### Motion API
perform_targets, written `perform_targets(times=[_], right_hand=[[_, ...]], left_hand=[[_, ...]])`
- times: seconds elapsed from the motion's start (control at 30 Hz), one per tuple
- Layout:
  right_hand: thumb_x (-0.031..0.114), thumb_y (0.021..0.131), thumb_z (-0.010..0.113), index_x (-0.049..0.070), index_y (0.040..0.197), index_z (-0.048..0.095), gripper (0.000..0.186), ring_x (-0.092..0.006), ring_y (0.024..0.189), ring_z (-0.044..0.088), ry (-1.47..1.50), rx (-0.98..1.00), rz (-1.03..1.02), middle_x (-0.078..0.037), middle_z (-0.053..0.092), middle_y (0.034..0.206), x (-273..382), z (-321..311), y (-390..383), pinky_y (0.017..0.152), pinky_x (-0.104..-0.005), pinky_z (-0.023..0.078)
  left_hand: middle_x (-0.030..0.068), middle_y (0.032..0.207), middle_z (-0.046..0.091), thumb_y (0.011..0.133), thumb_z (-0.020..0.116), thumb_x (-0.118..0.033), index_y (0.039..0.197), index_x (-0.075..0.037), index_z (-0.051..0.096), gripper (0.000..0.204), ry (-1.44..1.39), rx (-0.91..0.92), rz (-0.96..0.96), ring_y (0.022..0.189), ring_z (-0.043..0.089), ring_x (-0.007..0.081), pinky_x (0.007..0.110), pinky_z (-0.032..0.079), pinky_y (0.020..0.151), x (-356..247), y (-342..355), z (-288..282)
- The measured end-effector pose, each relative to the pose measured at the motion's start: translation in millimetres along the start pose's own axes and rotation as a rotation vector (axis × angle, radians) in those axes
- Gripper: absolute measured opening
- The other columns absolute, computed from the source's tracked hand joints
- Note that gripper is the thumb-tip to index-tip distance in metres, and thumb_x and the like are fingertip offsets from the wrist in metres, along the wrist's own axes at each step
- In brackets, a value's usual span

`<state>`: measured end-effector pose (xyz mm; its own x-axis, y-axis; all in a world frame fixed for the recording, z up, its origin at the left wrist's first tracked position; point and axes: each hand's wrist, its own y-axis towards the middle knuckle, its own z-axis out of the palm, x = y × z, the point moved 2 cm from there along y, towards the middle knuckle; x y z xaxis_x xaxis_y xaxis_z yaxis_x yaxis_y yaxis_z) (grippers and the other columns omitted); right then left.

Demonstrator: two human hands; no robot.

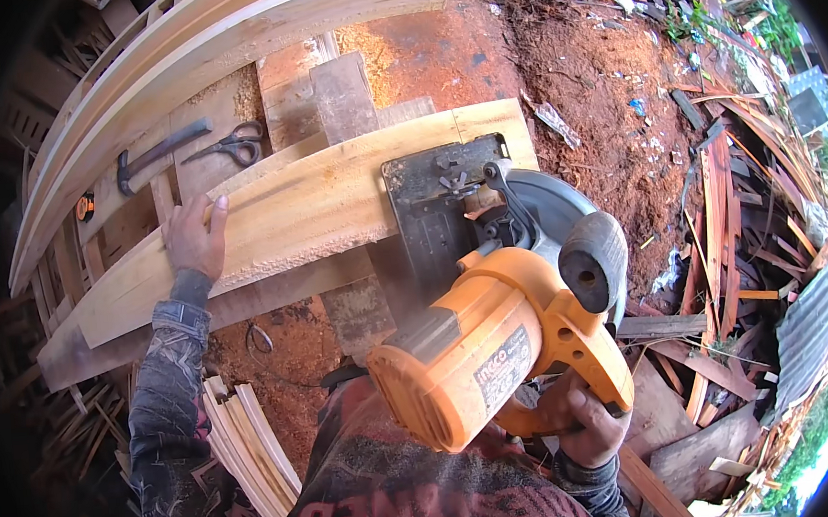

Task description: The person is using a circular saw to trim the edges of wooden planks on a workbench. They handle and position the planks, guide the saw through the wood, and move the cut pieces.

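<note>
Plank [305, 204] as landmark, lying across support boards [360, 310]. Left hand [197, 240] palm down on its left part, thumb spread away; set of the other fingertips at its far edge impossible to tell. Right hand [589, 424] off its near side, fingers curled around the circular saw's [478, 350] rear grip, trigger finger hidden. Probably best to press the base plate [427, 238] flat on its right end, feed straight without twisting, and support the offcut against splitting.
</note>
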<state>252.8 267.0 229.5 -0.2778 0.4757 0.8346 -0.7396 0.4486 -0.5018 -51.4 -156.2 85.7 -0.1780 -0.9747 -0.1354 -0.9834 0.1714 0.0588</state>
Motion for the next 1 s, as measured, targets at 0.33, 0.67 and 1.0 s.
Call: perform_targets(times=[0.33,0.67,1.0], right_hand=[[0.006,0.083,0.074,-0.013,0.111,0.064,0.035,-0.0141,0.051,0.057,-0.026,0.020,-0.039,-0.007,0.064,0.071,2.4,5.4,4.9,0.047,-0.0266,0.042],[0.003,0.083,0.069,-0.014,0.111,0.064,0.033,-0.0138,0.051,0.057,-0.013,0.041,-0.027,-0.007,0.064,0.069,7.9,10.6,9.7,0.049,-0.0263,0.042],[0.000,0.082,0.066,-0.014,0.108,0.065,0.029,-0.0124,0.052,0.056,-0.033,0.031,-0.040,-0.008,0.066,0.071,13.6,22.1,17.3,0.050,-0.0252,0.042]], left_hand=[[0.0113,0.096,0.064,0.102,0.054,-0.045,0.094,-0.008,0.062,0.038,0.007,-0.027,0.015,0.095,0.058,0.0343,0.048,0.040,0.088,0.6,0.3,1.1],[0.0110,0.096,0.063,0.102,0.054,-0.045,0.094,-0.008,0.062,0.038,0.026,-0.021,0.007,0.096,0.058,0.0334,0.048,0.040,0.089,-1.9,0.8,-1.8],[0.0113,0.096,0.063,0.102,0.054,-0.043,0.094,-0.008,0.062,0.037,0.013,0.003,0.008,0.095,0.057,0.0338,0.048,0.039,0.089,-3.4,0.6,-1.6]])
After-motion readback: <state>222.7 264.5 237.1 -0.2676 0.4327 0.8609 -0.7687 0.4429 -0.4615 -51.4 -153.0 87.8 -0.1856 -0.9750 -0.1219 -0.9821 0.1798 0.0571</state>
